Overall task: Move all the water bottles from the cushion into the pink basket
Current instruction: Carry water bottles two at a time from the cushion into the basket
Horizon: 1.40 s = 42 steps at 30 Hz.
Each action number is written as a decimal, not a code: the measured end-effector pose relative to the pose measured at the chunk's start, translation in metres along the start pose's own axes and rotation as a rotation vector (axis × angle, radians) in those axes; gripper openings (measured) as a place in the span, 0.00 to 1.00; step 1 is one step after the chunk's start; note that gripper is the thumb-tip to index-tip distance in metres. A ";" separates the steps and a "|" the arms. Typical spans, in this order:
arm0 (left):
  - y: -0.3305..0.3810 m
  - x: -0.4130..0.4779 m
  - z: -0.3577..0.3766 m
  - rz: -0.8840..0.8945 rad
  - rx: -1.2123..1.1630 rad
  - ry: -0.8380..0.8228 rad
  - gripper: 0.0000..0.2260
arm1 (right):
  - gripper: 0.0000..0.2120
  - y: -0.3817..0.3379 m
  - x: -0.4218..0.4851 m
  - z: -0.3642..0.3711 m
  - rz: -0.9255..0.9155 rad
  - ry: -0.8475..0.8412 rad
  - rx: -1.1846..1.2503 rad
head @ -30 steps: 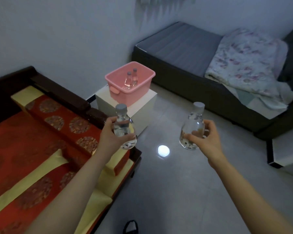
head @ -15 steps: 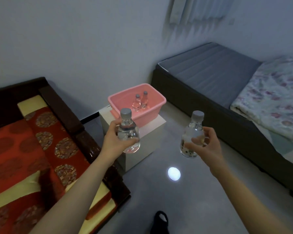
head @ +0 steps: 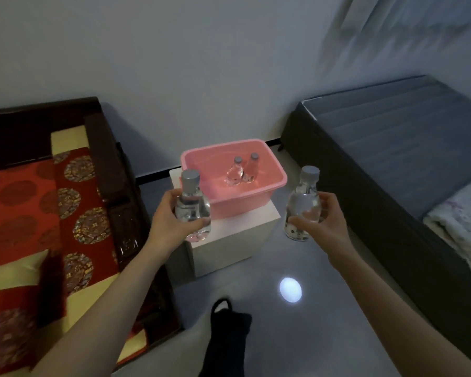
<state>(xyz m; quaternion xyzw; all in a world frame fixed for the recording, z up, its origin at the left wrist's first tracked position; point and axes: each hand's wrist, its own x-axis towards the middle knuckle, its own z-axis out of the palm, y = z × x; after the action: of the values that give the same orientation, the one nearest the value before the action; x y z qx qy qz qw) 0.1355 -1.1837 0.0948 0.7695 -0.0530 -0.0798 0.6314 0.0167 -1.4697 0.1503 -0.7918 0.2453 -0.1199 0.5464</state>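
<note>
The basket (head: 245, 205) is pink, bottles (head: 192, 205) clear with grey caps, cushion (head: 85, 202) red with gold roundels.

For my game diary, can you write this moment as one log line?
left hand: holds left bottle | right hand: holds right bottle | pink basket: two bottles standing inside | step: neither held bottle in basket yet
</note>
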 end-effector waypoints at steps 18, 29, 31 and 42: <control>-0.023 0.201 0.069 -0.181 0.031 0.138 0.28 | 0.30 0.009 0.273 0.070 -0.013 -0.229 -0.069; -0.095 0.268 0.126 -0.259 0.005 0.123 0.31 | 0.30 0.104 0.342 0.144 0.249 -0.304 -0.153; -0.117 0.278 0.136 -0.270 0.096 0.120 0.34 | 0.30 0.125 0.349 0.158 0.255 -0.311 -0.189; -0.200 0.316 0.171 -0.301 0.343 0.160 0.33 | 0.30 0.194 0.400 0.188 0.089 -0.568 -0.466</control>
<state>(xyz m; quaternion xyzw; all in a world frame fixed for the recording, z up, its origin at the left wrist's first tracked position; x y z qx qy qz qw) 0.4095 -1.3670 -0.1516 0.8685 0.0997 -0.1019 0.4748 0.3928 -1.5809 -0.1307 -0.8852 0.1387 0.1875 0.4026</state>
